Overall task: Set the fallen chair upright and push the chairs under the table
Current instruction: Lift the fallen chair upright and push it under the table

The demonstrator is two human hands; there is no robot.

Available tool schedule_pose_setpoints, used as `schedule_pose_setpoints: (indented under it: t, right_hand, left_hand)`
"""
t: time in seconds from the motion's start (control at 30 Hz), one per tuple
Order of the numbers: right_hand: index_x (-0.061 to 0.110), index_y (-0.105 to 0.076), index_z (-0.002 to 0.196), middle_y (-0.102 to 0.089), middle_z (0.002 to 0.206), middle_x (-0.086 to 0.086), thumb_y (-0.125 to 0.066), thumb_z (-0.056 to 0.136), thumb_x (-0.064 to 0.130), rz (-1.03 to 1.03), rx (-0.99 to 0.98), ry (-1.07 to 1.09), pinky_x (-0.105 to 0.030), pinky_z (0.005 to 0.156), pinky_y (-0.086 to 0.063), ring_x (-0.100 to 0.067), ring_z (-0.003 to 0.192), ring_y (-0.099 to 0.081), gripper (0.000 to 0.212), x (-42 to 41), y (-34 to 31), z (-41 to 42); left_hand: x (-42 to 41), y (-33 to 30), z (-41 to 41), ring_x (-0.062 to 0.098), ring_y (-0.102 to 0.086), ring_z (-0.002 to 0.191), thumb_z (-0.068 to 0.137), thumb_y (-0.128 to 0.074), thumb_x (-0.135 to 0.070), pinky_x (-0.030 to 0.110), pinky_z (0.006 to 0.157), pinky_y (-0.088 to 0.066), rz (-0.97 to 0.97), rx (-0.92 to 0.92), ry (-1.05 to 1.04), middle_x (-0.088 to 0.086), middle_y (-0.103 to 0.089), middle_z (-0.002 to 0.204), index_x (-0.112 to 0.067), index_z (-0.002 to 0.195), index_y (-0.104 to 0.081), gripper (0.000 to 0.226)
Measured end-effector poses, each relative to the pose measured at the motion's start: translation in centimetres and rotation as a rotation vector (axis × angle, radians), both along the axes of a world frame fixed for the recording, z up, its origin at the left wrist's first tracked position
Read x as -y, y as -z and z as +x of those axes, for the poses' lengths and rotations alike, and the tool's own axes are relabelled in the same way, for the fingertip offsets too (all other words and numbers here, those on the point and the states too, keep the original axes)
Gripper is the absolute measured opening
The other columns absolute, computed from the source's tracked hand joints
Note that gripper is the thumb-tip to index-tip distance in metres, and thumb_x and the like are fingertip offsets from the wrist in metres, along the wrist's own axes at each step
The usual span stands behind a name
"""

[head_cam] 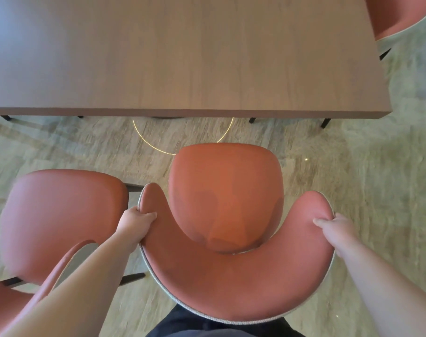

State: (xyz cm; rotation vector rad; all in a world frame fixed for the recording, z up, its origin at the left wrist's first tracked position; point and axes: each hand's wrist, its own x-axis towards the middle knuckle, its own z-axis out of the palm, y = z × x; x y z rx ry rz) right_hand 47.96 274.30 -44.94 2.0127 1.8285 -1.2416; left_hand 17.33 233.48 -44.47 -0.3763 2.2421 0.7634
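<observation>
A terracotta-red upholstered chair (226, 198) stands upright right in front of me, facing the brown wooden table (182, 57). Its seat front is a short way from the table's near edge, with floor showing between. My left hand (136, 222) grips the left end of its curved backrest. My right hand (333, 227) grips the right end. A second chair of the same kind (61, 215) stands upright to the left, close beside the first, out from the table. A third red chair (399, 15) shows at the table's far right end, partly cut off by the frame.
The floor (353, 178) is pale stone-look tile with a thin gold ring inlay under the table edge. Dark table legs (326, 122) show below the near edge. My dark trousers (219, 327) are just behind the chair's back.
</observation>
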Motion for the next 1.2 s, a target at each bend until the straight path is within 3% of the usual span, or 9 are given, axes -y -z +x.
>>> schedule_pose_setpoints:
  t: [0.13, 0.2, 0.3, 0.37, 0.53, 0.77, 0.9, 1.03, 1.2]
  right_hand:
    - [0.008, -0.061, 0.109, -0.071, 0.112, -0.022, -0.079, 0.087, 0.015, 0.016, -0.022, -0.003, -0.042, 0.084, -0.053, -0.035, 0.089, -0.066, 0.029, -1.5, -0.5, -1.8]
    - [0.003, -0.062, 0.123, -0.070, 0.115, -0.020, -0.079, 0.088, 0.016, 0.011, -0.031, -0.004, -0.042, 0.084, -0.051, -0.034, 0.092, -0.064, 0.042, -2.5, -0.4, -2.8]
    - [-0.004, -0.050, 0.145, -0.066, 0.135, -0.023, -0.078, 0.089, 0.019, -0.001, -0.052, 0.005, -0.045, 0.096, -0.051, -0.039, 0.112, -0.066, 0.067, -4.3, -0.1, -4.3]
    - [-0.002, -0.046, 0.150, -0.061, 0.143, -0.025, -0.078, 0.090, 0.022, -0.005, -0.071, 0.009, -0.048, 0.105, -0.049, -0.042, 0.124, -0.063, 0.072, -5.8, 0.2, -5.4]
    - [-0.001, -0.052, 0.145, -0.064, 0.139, -0.025, -0.076, 0.091, 0.024, 0.012, -0.050, -0.021, -0.051, 0.104, -0.050, -0.043, 0.121, -0.064, 0.065, -9.5, 0.5, -8.6]
    - [-0.001, -0.059, 0.136, -0.068, 0.131, -0.024, -0.075, 0.091, 0.026, 0.045, -0.047, -0.045, -0.050, 0.101, -0.051, -0.043, 0.115, -0.066, 0.055, -13.6, 1.7, -12.3]
    - [-0.001, -0.061, 0.128, -0.070, 0.126, -0.025, -0.074, 0.092, 0.022, 0.030, -0.075, -0.027, -0.055, 0.101, -0.052, -0.044, 0.110, -0.068, 0.045, -15.0, 2.4, -13.6]
    - [-0.002, -0.049, 0.148, -0.061, 0.144, -0.025, -0.074, 0.092, 0.025, 0.013, -0.079, -0.022, -0.056, 0.109, -0.047, -0.045, 0.127, -0.061, 0.067, -16.1, 2.8, -14.7]
    - [0.000, -0.046, 0.150, -0.060, 0.145, -0.024, -0.073, 0.093, 0.028, 0.014, -0.081, -0.037, -0.057, 0.109, -0.048, -0.045, 0.128, -0.060, 0.069, -17.0, 2.9, -15.9]
  left_hand:
    - [-1.5, -0.5, -2.4, 0.028, -0.076, 0.078, 0.089, -0.076, -0.024, 0.038, 0.069, -0.062, 0.017, -0.018, 0.018, 0.007, -0.077, 0.088, -0.015, 0.097, -0.070, 0.013]
    - [-2.7, -0.7, -3.6, 0.030, -0.076, 0.080, 0.089, -0.076, -0.024, 0.041, 0.075, -0.063, 0.021, -0.028, 0.022, 0.008, -0.077, 0.089, -0.016, 0.095, -0.069, 0.012]
    - [-4.7, -0.6, -5.2, 0.028, -0.075, 0.079, 0.089, -0.077, -0.022, 0.035, 0.066, -0.060, 0.040, -0.048, 0.006, 0.008, -0.077, 0.089, -0.017, 0.093, -0.069, 0.010]
    - [-6.2, -0.4, -6.1, 0.027, -0.076, 0.077, 0.090, -0.077, -0.022, 0.032, 0.062, -0.058, 0.045, -0.055, -0.007, 0.007, -0.077, 0.088, -0.017, 0.092, -0.069, 0.009]
    - [-9.6, 0.3, -8.6, 0.028, -0.075, 0.076, 0.089, -0.076, -0.025, 0.032, 0.061, -0.057, 0.011, -0.076, -0.012, 0.008, -0.076, 0.088, -0.016, 0.093, -0.069, 0.012]
    - [-13.3, 1.9, -11.7, 0.031, -0.075, 0.081, 0.089, -0.076, -0.025, 0.046, 0.077, -0.064, 0.023, -0.097, -0.032, 0.009, -0.076, 0.090, -0.014, 0.095, -0.068, 0.014]
    - [-14.7, 2.2, -13.1, 0.030, -0.074, 0.080, 0.090, -0.075, -0.025, 0.039, 0.069, -0.061, 0.031, -0.109, -0.040, 0.010, -0.076, 0.091, -0.014, 0.094, -0.067, 0.015]
    - [-15.7, 2.6, -14.2, 0.030, -0.074, 0.079, 0.091, -0.073, -0.026, 0.038, 0.067, -0.060, 0.033, -0.125, -0.040, 0.010, -0.075, 0.090, -0.014, 0.093, -0.067, 0.014]
    - [-16.4, 3.1, -15.2, 0.028, -0.073, 0.077, 0.091, -0.074, -0.026, 0.035, 0.063, -0.057, 0.027, -0.130, -0.043, 0.009, -0.075, 0.088, -0.015, 0.092, -0.067, 0.013]
